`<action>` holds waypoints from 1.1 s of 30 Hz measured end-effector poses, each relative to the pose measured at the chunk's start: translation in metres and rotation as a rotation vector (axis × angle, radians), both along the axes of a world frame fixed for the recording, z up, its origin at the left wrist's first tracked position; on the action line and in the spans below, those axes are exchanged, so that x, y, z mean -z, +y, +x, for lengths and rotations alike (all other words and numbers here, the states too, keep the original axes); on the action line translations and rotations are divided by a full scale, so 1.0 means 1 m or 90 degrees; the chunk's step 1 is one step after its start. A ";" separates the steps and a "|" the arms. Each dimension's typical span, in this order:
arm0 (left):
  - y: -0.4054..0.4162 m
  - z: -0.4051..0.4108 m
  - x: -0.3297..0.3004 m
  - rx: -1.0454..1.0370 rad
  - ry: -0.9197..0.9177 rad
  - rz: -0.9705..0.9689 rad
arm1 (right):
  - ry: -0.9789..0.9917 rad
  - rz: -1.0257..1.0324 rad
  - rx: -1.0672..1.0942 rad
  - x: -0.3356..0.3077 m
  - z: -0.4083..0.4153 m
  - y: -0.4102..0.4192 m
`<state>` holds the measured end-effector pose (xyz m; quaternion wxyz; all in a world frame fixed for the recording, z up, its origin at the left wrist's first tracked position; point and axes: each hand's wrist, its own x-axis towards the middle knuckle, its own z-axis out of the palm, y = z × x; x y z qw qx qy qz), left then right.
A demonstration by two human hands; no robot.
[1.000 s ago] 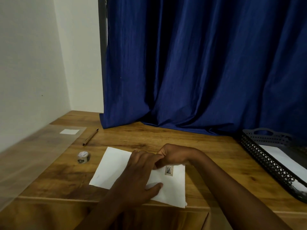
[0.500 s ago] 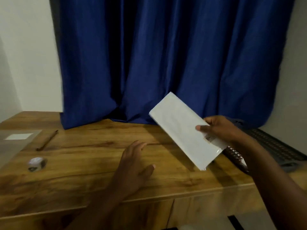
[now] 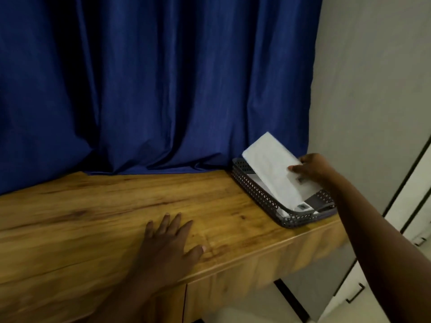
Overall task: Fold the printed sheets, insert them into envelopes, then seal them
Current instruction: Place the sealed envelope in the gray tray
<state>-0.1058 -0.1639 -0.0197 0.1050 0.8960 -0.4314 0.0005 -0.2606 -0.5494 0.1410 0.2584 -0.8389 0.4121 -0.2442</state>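
The right hand pinches a white envelope tilted over the dark mesh tray; the left hand rests flat on the wooden desk, fingers spread wide.

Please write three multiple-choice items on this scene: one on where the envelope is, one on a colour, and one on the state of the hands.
1. Where is the envelope?
A. flat on the middle of the desk
B. held over the mesh tray at the desk's right end
C. on the floor

2. What colour is the curtain?
A. red
B. green
C. blue

3. What is the left hand doing?
A. resting on the desk, fingers spread
B. gripping a pen
C. pinching the envelope

Answers: 1 B, the right hand holds it tilted above the tray. 2 C, the drape behind the desk is deep blue. 3 A, it lies open on the wood, holding nothing.
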 end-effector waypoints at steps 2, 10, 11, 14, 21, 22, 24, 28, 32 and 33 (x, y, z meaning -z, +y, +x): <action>0.000 0.000 0.000 -0.002 0.000 -0.002 | 0.096 0.034 -0.021 0.010 0.010 -0.006; 0.001 0.000 0.003 -0.002 0.008 -0.029 | 0.147 0.053 -0.004 0.039 0.014 -0.017; 0.001 0.000 0.002 -0.001 0.010 -0.031 | 0.162 0.016 0.021 0.037 0.015 -0.015; 0.001 0.000 0.001 -0.001 0.009 -0.040 | 0.182 -0.129 0.046 0.020 0.013 0.003; 0.008 -0.003 -0.005 0.016 0.039 -0.124 | -0.058 -0.137 -0.205 0.017 0.040 0.127; 0.011 -0.003 -0.008 0.019 0.061 -0.162 | -0.054 -0.114 -0.256 0.028 0.048 0.153; 0.023 -0.003 -0.015 -0.004 0.189 -0.317 | -0.033 -0.084 -0.342 0.052 0.065 0.204; 0.076 -0.001 -0.023 -0.057 0.296 -0.549 | -0.042 -0.026 -0.490 0.094 0.096 0.305; 0.157 0.012 -0.028 -0.119 0.167 -0.534 | -0.053 -0.053 -0.622 0.112 0.124 0.379; 0.180 0.015 -0.030 -0.141 0.112 -0.531 | -0.040 -0.071 -0.645 0.116 0.132 0.394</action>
